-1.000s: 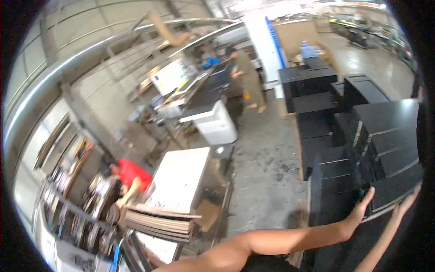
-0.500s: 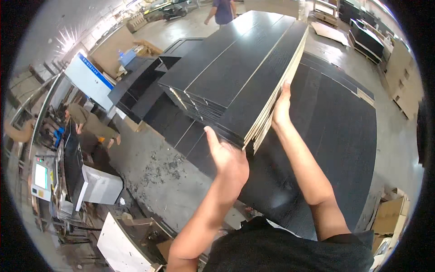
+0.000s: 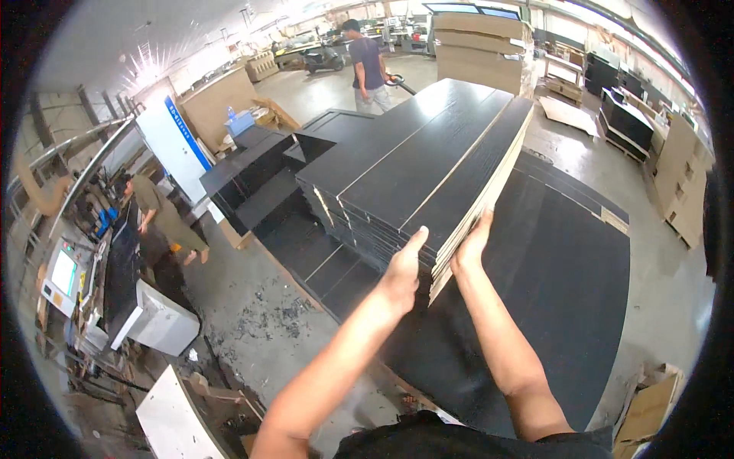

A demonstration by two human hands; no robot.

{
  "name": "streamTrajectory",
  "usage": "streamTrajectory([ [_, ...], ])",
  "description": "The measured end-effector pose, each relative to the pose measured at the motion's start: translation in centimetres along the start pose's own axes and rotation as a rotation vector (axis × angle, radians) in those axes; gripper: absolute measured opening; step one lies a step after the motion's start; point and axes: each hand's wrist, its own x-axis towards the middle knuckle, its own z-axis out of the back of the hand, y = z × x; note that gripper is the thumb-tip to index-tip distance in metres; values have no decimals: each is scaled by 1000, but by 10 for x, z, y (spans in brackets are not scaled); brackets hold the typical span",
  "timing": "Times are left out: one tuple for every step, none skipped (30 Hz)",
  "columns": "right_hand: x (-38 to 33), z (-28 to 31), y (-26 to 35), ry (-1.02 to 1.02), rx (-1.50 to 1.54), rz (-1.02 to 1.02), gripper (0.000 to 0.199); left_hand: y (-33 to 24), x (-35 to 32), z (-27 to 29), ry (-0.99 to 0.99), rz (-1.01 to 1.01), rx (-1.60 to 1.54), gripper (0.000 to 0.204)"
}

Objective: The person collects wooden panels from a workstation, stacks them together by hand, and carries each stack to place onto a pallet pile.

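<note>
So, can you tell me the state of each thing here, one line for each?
Left hand: open, flat on the near end of the top black panels.
Right hand: gripping the near corner edge of the top panels.
Stack of black panels: piled high, top layers fanned out at the near end.
Low black panel pile: lying flat under and beside the stack.
Floor: littered with dark debris.

Both hands meet the near end of a stack of black boards (image 3: 428, 164): left hand (image 3: 404, 269) flat on top, right hand (image 3: 472, 246) gripping the pale edge. The stack rests on a wide black sheet (image 3: 566, 291).
</note>
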Motion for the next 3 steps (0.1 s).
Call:
streamTrajectory([
  [-6,5,-2,66,143,-26,79,0,-5,12,9,0,40,94],
  [-6,7,-3,72,240,-95,80,-3,-7,24,-51,69,95,117],
  [-13,12,-7,128,239,-70,82,-2,-13,39,-67,115,67,116],
])
